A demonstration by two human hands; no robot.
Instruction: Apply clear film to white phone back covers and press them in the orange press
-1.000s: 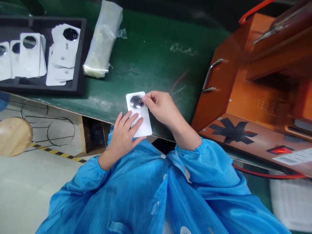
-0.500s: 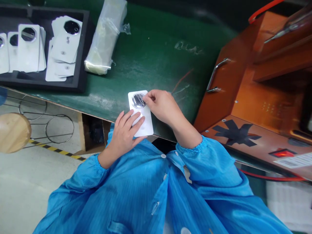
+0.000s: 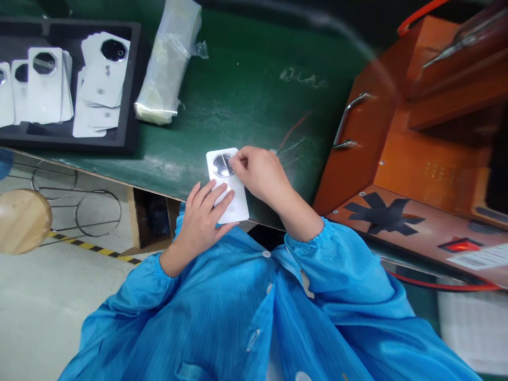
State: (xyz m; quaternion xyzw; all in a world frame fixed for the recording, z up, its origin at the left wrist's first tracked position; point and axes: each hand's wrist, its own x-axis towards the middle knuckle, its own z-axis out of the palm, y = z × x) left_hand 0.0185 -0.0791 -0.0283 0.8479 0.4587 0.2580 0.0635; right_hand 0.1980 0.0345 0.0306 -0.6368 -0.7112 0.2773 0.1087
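While the left hand (image 3: pixel 202 217) is lying flat with its fingers extended, pressing on one white panel (image 3: pixel 238 205), the right hand (image 3: pixel 260 172) is bringing thumb and forefinger together in a pinch at the right side of that panel's single dark window (image 3: pixel 221 166); I cannot tell whether anything is sitting between those fingertips. This one panel is lying at the near edge of a green workbench (image 3: pixel 246 95), right in front of the person's blue smock (image 3: pixel 222 317).

At the upper left, one black tray (image 3: pixel 130 106) is holding more white panels in overlapping stacks; four dark windows are showing there, but overlap is hiding the full panel count. Just right of the tray, one plastic-wrapped bundle (image 3: pixel 169 63) is lying. On the right, one orange machine (image 3: pixel 357 137) is standing, bearing one metal handle (image 3: pixel 342 119) and one glowing red switch (image 3: pixel 462 245). One wooden stool (image 3: pixel 26 219) is standing at the left.
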